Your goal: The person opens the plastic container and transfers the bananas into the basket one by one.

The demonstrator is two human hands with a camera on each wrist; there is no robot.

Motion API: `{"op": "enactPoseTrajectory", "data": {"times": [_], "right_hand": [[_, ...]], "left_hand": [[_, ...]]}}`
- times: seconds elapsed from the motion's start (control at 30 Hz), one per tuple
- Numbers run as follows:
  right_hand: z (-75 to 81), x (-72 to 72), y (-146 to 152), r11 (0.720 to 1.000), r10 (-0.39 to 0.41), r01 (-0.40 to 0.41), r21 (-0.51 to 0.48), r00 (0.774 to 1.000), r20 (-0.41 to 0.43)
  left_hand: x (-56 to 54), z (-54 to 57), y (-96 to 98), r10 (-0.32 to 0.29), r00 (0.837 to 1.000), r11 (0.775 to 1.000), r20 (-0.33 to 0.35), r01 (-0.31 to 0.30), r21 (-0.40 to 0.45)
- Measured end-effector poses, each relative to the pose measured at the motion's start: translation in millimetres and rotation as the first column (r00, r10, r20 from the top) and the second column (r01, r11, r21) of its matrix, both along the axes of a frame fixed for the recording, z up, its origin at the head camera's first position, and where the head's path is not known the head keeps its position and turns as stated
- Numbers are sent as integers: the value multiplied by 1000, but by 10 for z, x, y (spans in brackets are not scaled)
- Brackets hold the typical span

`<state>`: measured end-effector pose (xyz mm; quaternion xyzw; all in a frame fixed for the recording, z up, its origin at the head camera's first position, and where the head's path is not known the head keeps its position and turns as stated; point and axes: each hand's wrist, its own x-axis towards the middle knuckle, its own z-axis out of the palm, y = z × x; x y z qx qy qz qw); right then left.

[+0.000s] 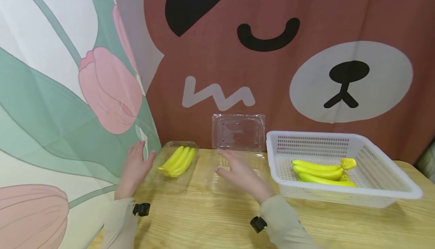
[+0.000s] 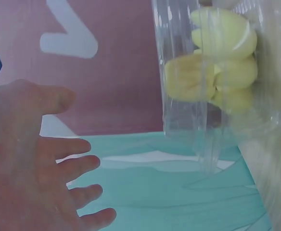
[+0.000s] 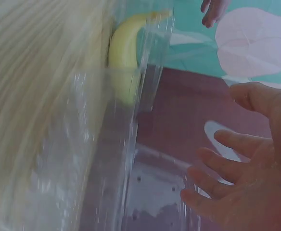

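Note:
My left hand [image 1: 135,167] is held up with spread fingers, just left of a clear plastic box [image 2: 270,120] that contains a bunch of yellow bananas [image 1: 178,161]. It touches nothing in the left wrist view. My right hand [image 1: 239,173] reaches over a second clear plastic box [image 1: 217,183], its fingers extended and nothing in its grasp. That box's lid [image 1: 238,132] stands raised at the back, against the curtain. In the right wrist view the right hand [image 3: 246,168] is apart from the clear plastic. The bottom of the second box is partly hidden behind the hand.
A white perforated basket [image 1: 340,194] stands at the right with more yellow bananas [image 1: 319,171] in it. Behind the wooden table [image 1: 193,218] hangs a brown bear-print curtain [image 1: 272,79]. A tulip-print curtain [image 1: 61,128] hangs close on the left.

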<state>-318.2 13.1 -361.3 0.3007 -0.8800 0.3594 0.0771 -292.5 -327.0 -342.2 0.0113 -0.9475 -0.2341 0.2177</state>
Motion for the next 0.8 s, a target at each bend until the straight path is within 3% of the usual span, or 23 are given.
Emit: {"op": "enactPoseTrajectory", "data": {"times": [0.17, 0.37, 0.5, 0.67, 0.8], "right_hand": [[-20, 16, -265, 998, 49, -49, -27, 999, 23], [-46, 39, -547, 997, 64, -60, -54, 995, 74], [-89, 45, -666, 995, 73, -69, -68, 995, 66], [-148, 21, -683, 993, 67, -62, -97, 996, 52], [-176, 3, -670, 983, 79, -62, -171, 992, 97]], "left_hand": [[34, 36, -77, 4, 1000, 1000, 27, -4, -7], [-5, -21, -126, 7, 998, 1000, 55, -7, -1], [-49, -103, -156, 5, 996, 1000, 86, -4, -8], [-108, -251, -184, -32, 989, 998, 142, 25, 50], [-144, -388, -206, -74, 975, 992, 207, 52, 113]]}}
